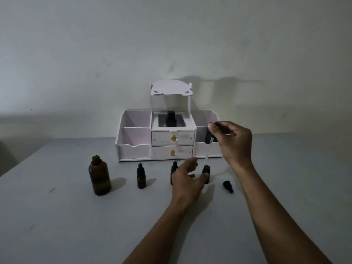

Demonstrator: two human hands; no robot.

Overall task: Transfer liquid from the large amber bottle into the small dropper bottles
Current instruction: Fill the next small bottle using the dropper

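Dropper (209, 138) pinched in right hand (233, 142) above uncapped small bottle (206, 169); left hand (187, 181) open beside it

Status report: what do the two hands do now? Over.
Right hand pinches dropper, tip above open small bottle. Left hand open, reaching beside that bottle. Large bottle uncapped, untouched. Loose cap lies aside, not in the way.

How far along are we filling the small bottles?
Done: the large amber bottle stands uncapped, and the right small bottle is open, its cap lying beside it. In hand: the right hand pinches the dropper over that bottle; the left hand hovers beside it. Remaining: the left small bottle and middle small bottle are capped; fill levels unclear.
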